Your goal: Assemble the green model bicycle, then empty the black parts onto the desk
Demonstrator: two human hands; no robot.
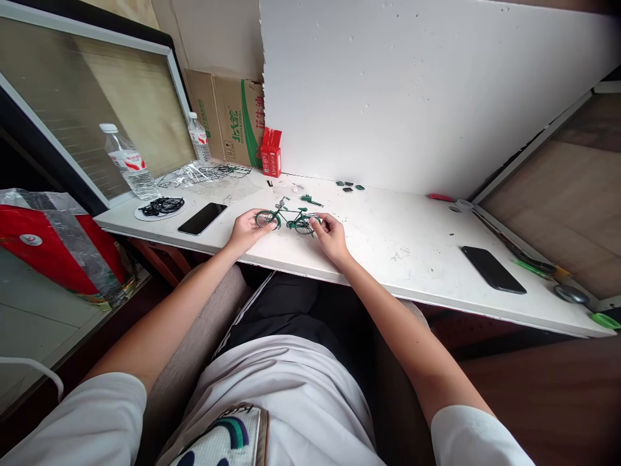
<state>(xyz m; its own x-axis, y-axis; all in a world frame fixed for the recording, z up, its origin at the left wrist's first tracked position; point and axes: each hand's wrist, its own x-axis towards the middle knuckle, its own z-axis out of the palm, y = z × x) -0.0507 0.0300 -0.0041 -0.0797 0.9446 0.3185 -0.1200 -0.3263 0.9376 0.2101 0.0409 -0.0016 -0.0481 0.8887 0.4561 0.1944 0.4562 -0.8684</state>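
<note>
A small green model bicycle (290,219) is held upright just above the white table, its handlebar to the left. My left hand (247,232) has its fingers closed round the front wheel, thumb on the near side. At the other end, my right hand (331,234) pinches the rear wheel and the rack over it. Behind the bicycle lies a loose green part (311,200). Several small dark green pieces (348,185) sit farther back on the table, and a few tiny dark bits are scattered near them.
On the left are a phone (202,219), a plate with black plastic parts (161,207), two water bottles (130,162), plastic wrap with sprue frames (208,173), a red box (271,153) and a cardboard box (228,120). To the right lie another phone (493,269) and a spoon (571,294).
</note>
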